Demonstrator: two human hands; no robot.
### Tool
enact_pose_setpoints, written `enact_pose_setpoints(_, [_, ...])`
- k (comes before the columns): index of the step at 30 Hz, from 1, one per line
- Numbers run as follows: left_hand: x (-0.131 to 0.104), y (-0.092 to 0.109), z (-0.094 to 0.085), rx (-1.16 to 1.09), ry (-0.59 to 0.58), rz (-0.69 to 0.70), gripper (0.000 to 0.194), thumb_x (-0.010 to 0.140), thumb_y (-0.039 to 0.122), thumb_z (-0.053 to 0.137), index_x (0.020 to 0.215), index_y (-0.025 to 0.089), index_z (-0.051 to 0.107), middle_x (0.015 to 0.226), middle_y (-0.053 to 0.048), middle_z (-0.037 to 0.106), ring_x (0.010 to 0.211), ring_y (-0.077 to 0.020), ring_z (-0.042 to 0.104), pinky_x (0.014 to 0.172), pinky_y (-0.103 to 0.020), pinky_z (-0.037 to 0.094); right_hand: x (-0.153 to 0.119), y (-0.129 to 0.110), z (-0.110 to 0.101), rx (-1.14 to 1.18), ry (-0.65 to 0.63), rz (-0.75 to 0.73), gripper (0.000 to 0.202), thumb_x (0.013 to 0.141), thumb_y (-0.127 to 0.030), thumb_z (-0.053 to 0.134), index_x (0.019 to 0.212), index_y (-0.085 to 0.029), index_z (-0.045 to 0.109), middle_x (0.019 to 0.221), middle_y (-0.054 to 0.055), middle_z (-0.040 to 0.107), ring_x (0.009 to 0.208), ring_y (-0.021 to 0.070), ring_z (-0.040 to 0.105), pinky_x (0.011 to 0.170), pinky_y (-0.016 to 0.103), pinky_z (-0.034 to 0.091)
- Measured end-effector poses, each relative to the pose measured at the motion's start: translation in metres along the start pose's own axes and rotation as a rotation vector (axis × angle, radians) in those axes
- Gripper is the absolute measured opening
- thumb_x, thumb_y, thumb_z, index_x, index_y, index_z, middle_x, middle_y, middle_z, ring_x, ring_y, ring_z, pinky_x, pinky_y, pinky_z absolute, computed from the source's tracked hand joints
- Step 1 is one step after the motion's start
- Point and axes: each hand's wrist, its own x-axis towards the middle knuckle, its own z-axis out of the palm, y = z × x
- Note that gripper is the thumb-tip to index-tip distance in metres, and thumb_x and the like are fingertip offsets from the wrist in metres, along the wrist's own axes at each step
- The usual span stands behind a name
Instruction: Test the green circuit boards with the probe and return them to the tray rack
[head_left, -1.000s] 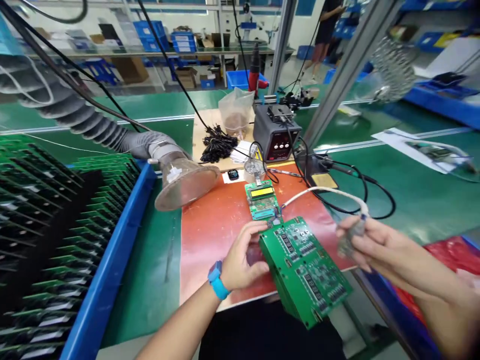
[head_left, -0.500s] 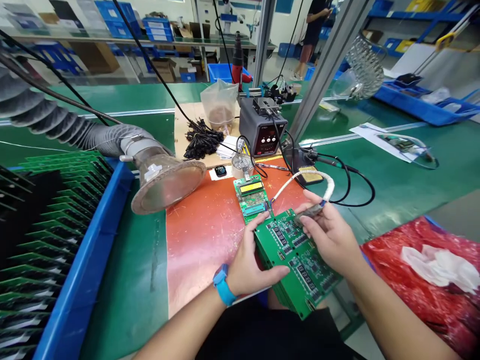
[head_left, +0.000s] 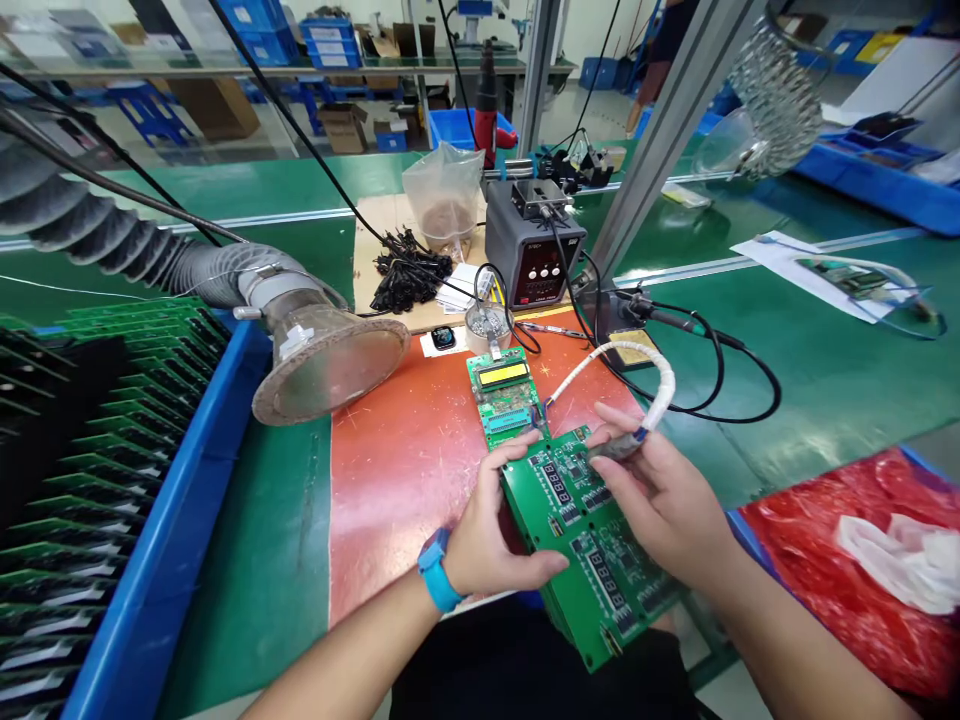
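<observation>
Here, the left forearm rises from the bottom edge; the left hand [head_left: 491, 545] grips the left side of a green board stack [head_left: 586, 525], its thumb spread wide from the fingers and lying over the top. The stack slants at the near edge of the red mat [head_left: 405, 480], just below the tester [head_left: 503, 374]. From lower right, the right hand [head_left: 671, 500] bends over it, pinching a probe [head_left: 619, 447] with a white, arching cable [head_left: 664, 385].

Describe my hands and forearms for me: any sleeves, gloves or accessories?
No gloves or visible sleeves. The left hand has a bright blue wristband with a squarish, darker blue piece. The right hand and its wrist show nothing worn.
</observation>
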Motion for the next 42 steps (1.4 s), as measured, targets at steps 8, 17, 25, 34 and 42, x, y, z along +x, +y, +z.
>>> enact_pose_setpoints(8, [0.000,-0.002,0.001,0.013,0.030,0.045,0.081,0.069,0.049,0.076,0.130,0.028,0.028,0.144,-0.015,0.035,0.136,-0.0334,0.037,0.110,-0.054,0.033,-0.001,0.004,0.004,-0.027,0.064,-0.006,0.045,0.090,-0.030,0.053,0.134,-0.023,0.045,0.096,0.007,0.064,0.082,0.0181,0.065,0.072,0.030,0.057])
enact_pose_setpoints(17, [0.000,0.000,0.002,0.032,0.016,0.018,0.080,0.070,0.048,0.074,0.130,0.027,0.026,0.147,-0.017,0.030,0.138,-0.0335,0.034,0.110,-0.055,0.032,-0.001,0.007,0.003,-0.013,0.044,0.010,0.046,0.092,-0.031,0.051,0.136,-0.023,0.043,0.100,0.007,0.063,0.091,0.0208,0.063,0.084,0.036,0.054])
enact_pose_setpoints(25, [-0.003,0.009,0.000,0.371,0.095,0.193,0.051,0.077,0.040,0.068,0.121,0.033,0.045,0.157,-0.003,0.013,0.147,-0.0357,0.004,0.114,-0.062,0.013,-0.001,0.005,0.002,0.010,0.011,0.005,0.049,0.093,-0.032,0.050,0.141,-0.025,0.039,0.103,0.007,0.062,0.093,0.0203,0.062,0.087,0.037,0.051])
enact_pose_setpoints(34, [-0.001,0.017,0.000,0.655,-0.069,0.231,0.017,0.083,0.032,0.052,0.089,0.028,0.068,0.155,0.003,0.022,0.145,-0.0359,0.011,0.114,-0.061,0.012,0.001,0.007,0.004,0.071,0.003,-0.011,0.049,0.094,-0.033,0.049,0.141,-0.026,0.038,0.104,0.007,0.060,0.094,0.0197,0.061,0.084,0.037,0.052])
enact_pose_setpoints(42, [-0.001,0.012,0.005,0.596,-0.026,0.320,0.023,0.094,0.039,0.037,0.090,0.026,0.056,0.153,-0.001,0.024,0.144,-0.0323,0.017,0.114,-0.060,0.014,0.002,0.006,0.005,0.072,-0.003,-0.060,0.045,0.095,-0.031,0.048,0.139,-0.027,0.038,0.103,0.006,0.060,0.094,0.0181,0.060,0.082,0.033,0.052])
